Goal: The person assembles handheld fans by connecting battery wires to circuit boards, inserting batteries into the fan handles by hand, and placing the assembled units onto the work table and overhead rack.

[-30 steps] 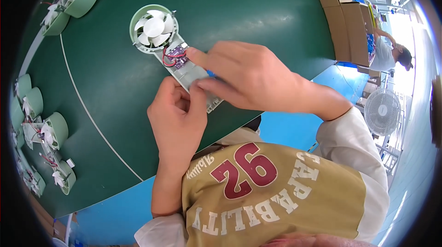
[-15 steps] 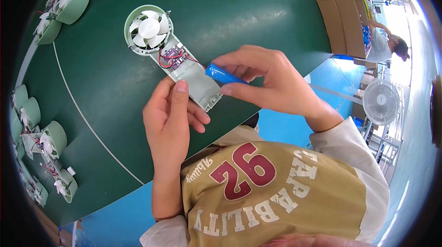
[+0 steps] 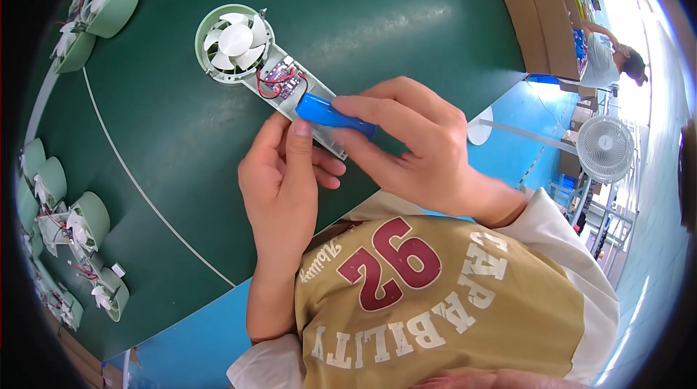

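Left hand (image 3: 282, 171) gripped one pale-green plastic fan housing (image 3: 314, 84), one white bladed rotor (image 3: 235, 39) and one purple circuit board (image 3: 282, 78) sat inside, right hand (image 3: 425, 138) pinched one blue cylinder (image 3: 319, 110)

Left hand (image 3: 282, 171) is supporting a pale-green fan housing (image 3: 316, 83), white blades (image 3: 234, 39) lying toward eleven o'clock; right hand (image 3: 421, 142) is holding a blue cylinder (image 3: 319, 109) over its handle; cardboard box (image 3: 549, 26) is standing at two o'clock.
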The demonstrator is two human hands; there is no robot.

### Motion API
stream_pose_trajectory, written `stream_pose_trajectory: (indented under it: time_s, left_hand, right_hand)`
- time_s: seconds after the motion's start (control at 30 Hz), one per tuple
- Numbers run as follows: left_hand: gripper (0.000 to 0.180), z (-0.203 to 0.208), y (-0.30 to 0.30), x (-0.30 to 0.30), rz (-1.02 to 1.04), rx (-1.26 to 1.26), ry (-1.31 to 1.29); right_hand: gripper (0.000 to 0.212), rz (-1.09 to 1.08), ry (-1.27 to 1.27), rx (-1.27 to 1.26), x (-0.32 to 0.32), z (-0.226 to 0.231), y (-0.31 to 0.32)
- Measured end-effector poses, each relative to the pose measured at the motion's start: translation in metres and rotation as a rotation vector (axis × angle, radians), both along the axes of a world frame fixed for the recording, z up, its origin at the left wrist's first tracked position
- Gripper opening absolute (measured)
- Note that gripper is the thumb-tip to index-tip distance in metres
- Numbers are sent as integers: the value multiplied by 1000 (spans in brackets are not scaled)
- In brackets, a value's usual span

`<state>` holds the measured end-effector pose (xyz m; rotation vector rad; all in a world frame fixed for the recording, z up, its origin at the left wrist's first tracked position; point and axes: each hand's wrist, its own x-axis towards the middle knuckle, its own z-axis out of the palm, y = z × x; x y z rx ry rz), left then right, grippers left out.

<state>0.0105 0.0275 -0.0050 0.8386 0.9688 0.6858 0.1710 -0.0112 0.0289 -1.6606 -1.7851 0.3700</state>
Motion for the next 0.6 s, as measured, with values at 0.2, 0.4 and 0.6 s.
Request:
stream_pose_trajectory:
  time_s: [0.2, 0.4, 0.6]
  left_hand:
    - [29, 0, 0, -1, -23, 17, -4]
    - [26, -2, 1, -2, -31, 34, -14]
    - [27, -3, 0, 0, -27, 61, 5]
  right_hand:
    - [28, -95, -56, 45, -13, -10, -1]
    - [22, -120, -54, 72, -18, -17, -1]
    - [16, -113, -131, 76, -25, -7, -7]
